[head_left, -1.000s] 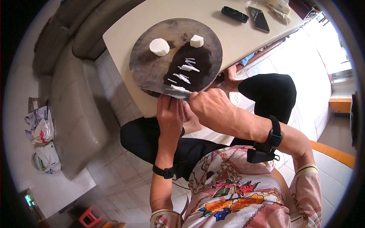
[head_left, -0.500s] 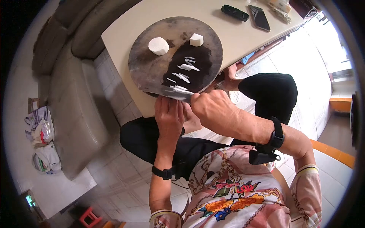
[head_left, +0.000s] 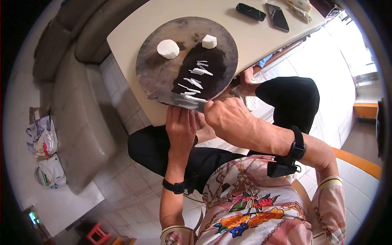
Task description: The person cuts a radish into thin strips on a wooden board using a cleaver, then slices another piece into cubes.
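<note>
My right hand [head_left: 230, 120] is closed on the handle of a broad knife [head_left: 175, 99] at the near edge of a round board [head_left: 153, 69]. Against the near side of the blade, the fingers of my left hand [head_left: 180, 126] are pressed together; what they hold, if anything, is hidden. Thin white strips [head_left: 201, 71] lie in several small groups on the board's dark wet patch. Farther back are a thick round white piece [head_left: 168, 49] and a smaller white chunk [head_left: 209, 41].
The board rests on a cream table [head_left: 126, 45]. At its far side are a dark glasses case [head_left: 250, 12], a phone [head_left: 277, 17] and a plastic bag [head_left: 300, 9]. A grey sofa [head_left: 85, 118] stands at left, and a red stool [head_left: 98, 234] at lower left.
Several white strips beside the blade have shifted and spread apart slightly. The knife and both hands stay almost in place, and the whole view has moved a little.
</note>
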Demonstrator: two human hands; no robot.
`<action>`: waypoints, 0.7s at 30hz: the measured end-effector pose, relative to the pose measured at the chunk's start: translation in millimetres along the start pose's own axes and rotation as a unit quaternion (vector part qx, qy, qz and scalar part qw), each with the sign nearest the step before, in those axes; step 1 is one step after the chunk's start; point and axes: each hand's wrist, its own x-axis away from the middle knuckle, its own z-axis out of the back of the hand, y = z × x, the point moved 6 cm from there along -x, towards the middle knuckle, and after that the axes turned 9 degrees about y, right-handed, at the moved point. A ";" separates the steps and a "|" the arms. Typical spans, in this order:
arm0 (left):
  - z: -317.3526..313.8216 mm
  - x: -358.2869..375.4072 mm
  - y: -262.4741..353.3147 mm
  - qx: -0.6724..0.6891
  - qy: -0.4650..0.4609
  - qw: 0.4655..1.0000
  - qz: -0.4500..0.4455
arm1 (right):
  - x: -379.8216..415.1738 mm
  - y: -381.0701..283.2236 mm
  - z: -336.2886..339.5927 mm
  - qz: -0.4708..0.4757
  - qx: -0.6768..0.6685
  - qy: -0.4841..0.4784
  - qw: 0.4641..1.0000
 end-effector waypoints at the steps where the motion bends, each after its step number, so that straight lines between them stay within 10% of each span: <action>1: 0.5 -0.5 0.2 -0.001 -0.003 1.000 -0.002 | -0.9 -0.9 -1.3 0.001 -0.003 0.003 1.000; 21: -1.0 1.5 0.4 -0.014 0.010 0.999 -0.034 | -13.3 0.3 -11.7 0.003 0.002 -0.005 1.000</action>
